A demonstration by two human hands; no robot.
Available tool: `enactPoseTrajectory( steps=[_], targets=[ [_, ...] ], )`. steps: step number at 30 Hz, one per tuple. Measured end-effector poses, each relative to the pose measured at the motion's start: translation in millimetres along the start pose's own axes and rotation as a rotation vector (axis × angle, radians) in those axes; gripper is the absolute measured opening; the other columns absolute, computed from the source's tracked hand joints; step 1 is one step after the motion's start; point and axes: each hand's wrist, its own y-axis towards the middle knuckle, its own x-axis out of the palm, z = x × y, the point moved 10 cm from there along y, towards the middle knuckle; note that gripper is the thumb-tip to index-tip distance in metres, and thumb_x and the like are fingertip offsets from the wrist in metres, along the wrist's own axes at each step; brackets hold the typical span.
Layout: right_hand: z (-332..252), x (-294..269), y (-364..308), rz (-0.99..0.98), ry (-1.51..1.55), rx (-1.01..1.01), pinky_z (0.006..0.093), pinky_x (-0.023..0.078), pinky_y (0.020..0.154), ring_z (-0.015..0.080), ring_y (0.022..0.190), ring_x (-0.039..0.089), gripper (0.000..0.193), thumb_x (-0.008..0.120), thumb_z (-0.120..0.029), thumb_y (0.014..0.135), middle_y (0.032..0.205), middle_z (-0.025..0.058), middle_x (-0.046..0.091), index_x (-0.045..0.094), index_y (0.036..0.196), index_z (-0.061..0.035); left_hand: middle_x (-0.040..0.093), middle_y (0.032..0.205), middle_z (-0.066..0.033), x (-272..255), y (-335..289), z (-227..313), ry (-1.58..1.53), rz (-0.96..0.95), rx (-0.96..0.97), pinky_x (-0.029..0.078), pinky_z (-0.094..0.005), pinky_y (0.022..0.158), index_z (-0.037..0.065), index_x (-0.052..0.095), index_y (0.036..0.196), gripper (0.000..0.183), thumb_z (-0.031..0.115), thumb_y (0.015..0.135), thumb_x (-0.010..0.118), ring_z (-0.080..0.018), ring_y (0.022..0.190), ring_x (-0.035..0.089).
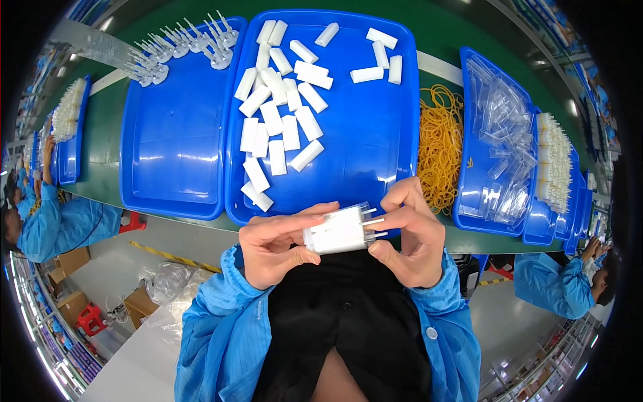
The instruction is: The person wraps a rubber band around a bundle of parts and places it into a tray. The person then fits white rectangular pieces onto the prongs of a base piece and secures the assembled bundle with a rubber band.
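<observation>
In front of my chest is a bundle of white block-shaped pieces in a clear plastic sleeve (pixel 338 231), slightly tilted, with a few thin white stems (pixel 376 228) sticking out of its right end. My left hand (pixel 268 246) is closed round the left end, thumb below and fingers above. On the other side, my right hand (pixel 416 236) has its thumb and fingers bent at the right end beside the stems; its exact contact is partly hidden. Loose white blocks (pixel 289 132) of the same look lie in the large blue tray (pixel 355 161) beyond my hands.
A blue tray (pixel 175 154) at left bears several white stemmed parts (pixel 221 50). Right of the large tray lies a heap of yellow rubber bands (pixel 440 151), then a blue tray with clear plastic sleeves (pixel 499 120). Co-workers in blue sleeves (pixel 556 285) sit on both sides.
</observation>
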Motion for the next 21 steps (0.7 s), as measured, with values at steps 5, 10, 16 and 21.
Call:
enactPoseTrajectory(
  steps=[5,10,16,21],
  targets=[
    [0.9,2.0,0.2,-0.004,-0.006,-0.007,0.0299,0.034,0.067,0.021,0.077,0.041,0.024,0.078,-0.014,0.067,0.081,0.0078,0.048,0.066,0.085,-0.0045,0.051,0.118,-0.0321,-0.9,0.3,-0.2,0.004,0.003,0.018,0.049,-0.041,0.09,-0.007,0.057,0.112,0.043,-0.006,0.071,0.071,-0.0348,0.107,0.056],
    [2.6,1.5,-0.9,0.003,0.001,-0.018,0.0303,0.034,0.067,0.0213,0.077,0.041,0.024,0.077,-0.014,0.067,0.081,0.0079,0.049,0.065,0.085,-0.0041,0.051,0.118,-0.0323,0.4,2.3,0.4,0.007,0.005,0.015,0.049,-0.0409,0.09,-0.007,0.057,0.112,0.044,-0.006,0.07,0.071,-0.0347,0.108,0.056],
    [-2.6,-10.2,6.2,0.037,-0.04,-0.022,0.0313,0.036,0.07,0.0222,0.079,0.045,0.024,0.075,-0.015,0.07,0.083,0.0092,0.05,0.064,0.088,-0.0026,0.05,0.12,-0.0321,3.1,10.9,-2.7,-0.017,0.022,0.0,0.046,-0.0406,0.093,-0.009,0.055,0.114,0.045,-0.008,0.071,0.069,-0.0341,0.111,0.054],
    [-4.4,-107.9,-12.1,0.549,-0.514,0.072,0.036,0.04,0.076,0.0268,0.085,0.052,0.021,0.07,-0.017,0.075,0.087,0.0122,0.056,0.062,0.087,-0.0013,0.048,0.123,-0.0315,-13.9,9.1,-5.6,-0.079,0.163,-0.071,0.042,-0.0389,0.097,-0.009,0.048,0.121,0.05,-0.007,0.074,0.065,-0.034,0.115,0.051]
  ],
)
